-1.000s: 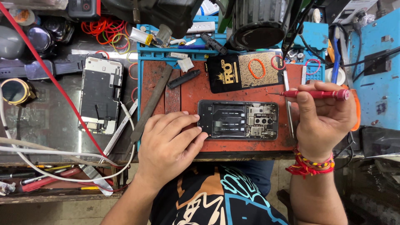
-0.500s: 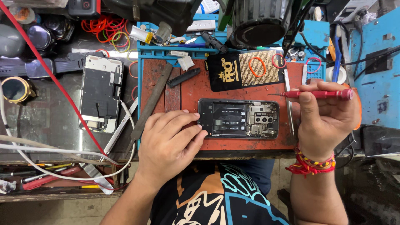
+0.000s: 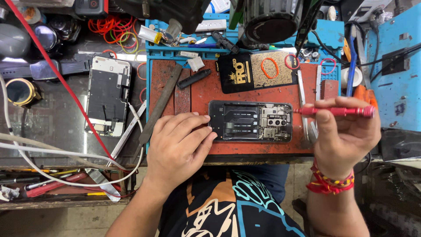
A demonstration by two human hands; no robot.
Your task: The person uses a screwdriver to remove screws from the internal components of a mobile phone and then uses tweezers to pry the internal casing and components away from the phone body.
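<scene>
Opened phone (image 3: 251,121): flat black rectangle with rounded corners, back cover off, lying lengthwise on the red mat (image 3: 245,90); dark shield plates on its left part, small metallic parts and camera lenses on its right part.
Left hand (image 3: 177,147): palm down, fingers spread and loosely curved, gripping nothing; fingertips press the phone's left end and lower left edge.
Right hand (image 3: 344,131): closed around a red screwdriver (image 3: 340,111), thumb on top of the shaft.
Red screwdriver: slim metal cylinder, knurled, held nearly level; its tip points left at the phone's right end. Contact with the phone cannot be made out.
Red mat: worn, scuffed surface, framed by a blue tray (image 3: 333,35) with small compartments.
Black card (image 3: 256,72): glossy, with a gold textured panel, just above the phone; an orange rubber band (image 3: 269,68) lies on it.
File (image 3: 160,105): long, dull grey bar, lying diagonally at the mat's left edge, next to the left hand.
Second phone (image 3: 107,96): white-framed, opened, on the dark bench to the left, well apart.
Red cable (image 3: 57,74): crosses the bench diagonally, passing beside the second phone.
White cables (image 3: 66,151): cross the lower left bench.
Microscope (image 3: 267,19): dark round body, cut off by the top edge, hiding part of the tray.
Tweezers (image 3: 302,94): pale metal, right of the card, partly hidden behind the screwdriver.
</scene>
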